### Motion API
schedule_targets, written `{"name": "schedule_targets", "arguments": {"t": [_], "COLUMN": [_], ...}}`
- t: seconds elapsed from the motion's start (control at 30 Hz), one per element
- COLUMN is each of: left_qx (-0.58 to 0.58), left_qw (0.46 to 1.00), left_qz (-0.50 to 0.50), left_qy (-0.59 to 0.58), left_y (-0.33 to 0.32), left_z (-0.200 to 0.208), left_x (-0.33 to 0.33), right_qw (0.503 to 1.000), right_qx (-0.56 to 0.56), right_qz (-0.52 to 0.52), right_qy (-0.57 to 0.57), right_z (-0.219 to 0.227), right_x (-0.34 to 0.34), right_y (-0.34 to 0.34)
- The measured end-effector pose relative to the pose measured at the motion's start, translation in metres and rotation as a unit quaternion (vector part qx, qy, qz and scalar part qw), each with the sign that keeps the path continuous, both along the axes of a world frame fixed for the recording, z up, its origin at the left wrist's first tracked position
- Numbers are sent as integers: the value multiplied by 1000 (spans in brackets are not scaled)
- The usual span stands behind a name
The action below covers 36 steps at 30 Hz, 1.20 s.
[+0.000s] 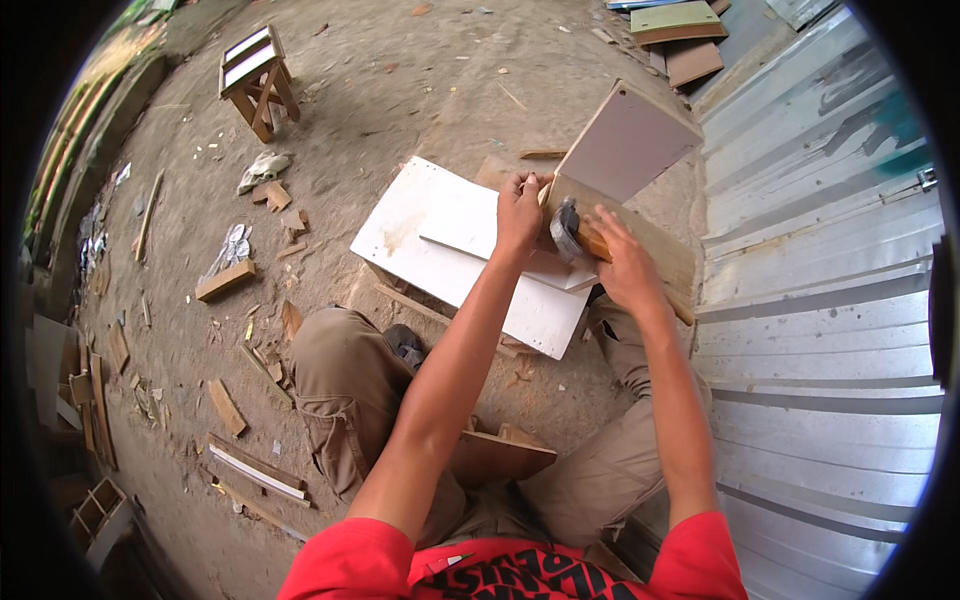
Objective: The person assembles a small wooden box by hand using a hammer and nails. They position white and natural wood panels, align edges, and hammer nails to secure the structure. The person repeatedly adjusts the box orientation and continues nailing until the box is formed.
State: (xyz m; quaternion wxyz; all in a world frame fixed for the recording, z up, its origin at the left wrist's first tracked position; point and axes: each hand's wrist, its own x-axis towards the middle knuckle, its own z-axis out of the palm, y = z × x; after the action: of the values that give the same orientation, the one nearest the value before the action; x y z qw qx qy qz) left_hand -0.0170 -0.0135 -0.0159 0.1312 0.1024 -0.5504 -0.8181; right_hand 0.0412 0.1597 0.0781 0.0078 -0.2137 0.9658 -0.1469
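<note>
My right hand (628, 262) is wrapped round the wooden handle of a claw hammer (566, 232), whose metal head lies close to my left hand. My left hand (519, 212) is closed, thumb and fingers pinching at the edge of a wooden panel assembly (628, 145). One pale panel of the assembly stands up at an angle, and another lies lower beneath the hammer. Whether a nail is between my left fingers is too small to tell. Under the assembly is a low white-topped bench (405, 220) with a worn patch.
A corrugated metal wall (820, 330) runs along the right. My bent knees flank the bench. A small wooden stool (258, 80) stands at the far left. Wood offcuts (226, 280) and scraps litter the dirt floor. Stacked boards (680, 40) lie at the far right.
</note>
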Motion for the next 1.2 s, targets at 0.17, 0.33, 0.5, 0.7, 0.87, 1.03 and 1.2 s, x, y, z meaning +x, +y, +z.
{"name": "schedule_targets", "arguments": {"t": [0.17, 0.33, 0.5, 0.7, 0.87, 1.03, 1.2], "left_qx": [0, -126, -243, -253, -257, -306, -324], "left_qw": [1000, 991, 964, 962, 959, 944, 935], "left_qz": [25, -28, -87, -67, -100, -89, -91], "left_qy": [-14, 40, 62, 82, 68, 89, 111], "left_y": [-25, -28, -31, -27, -26, -25, -25], "left_z": [18, 37, 35, 27, 27, 28, 29], "left_x": [-10, -15, -15, -19, -21, -20, -22], "right_qw": [1000, 1000, 1000, 1000, 1000, 1000, 1000], "right_qx": [5, 13, 0, 7, 11, 24, 20], "right_qz": [-9, -9, -2, -7, -7, -11, -13], "right_qy": [-4, 0, 4, 8, 7, 4, 3], "right_z": [-2, -1, -2, -4, -4, -4, -6], "right_x": [2, 3, 4, 3, 4, 4, 4], "right_y": [5, 5, 5, 4, 5, 3, 5]}}
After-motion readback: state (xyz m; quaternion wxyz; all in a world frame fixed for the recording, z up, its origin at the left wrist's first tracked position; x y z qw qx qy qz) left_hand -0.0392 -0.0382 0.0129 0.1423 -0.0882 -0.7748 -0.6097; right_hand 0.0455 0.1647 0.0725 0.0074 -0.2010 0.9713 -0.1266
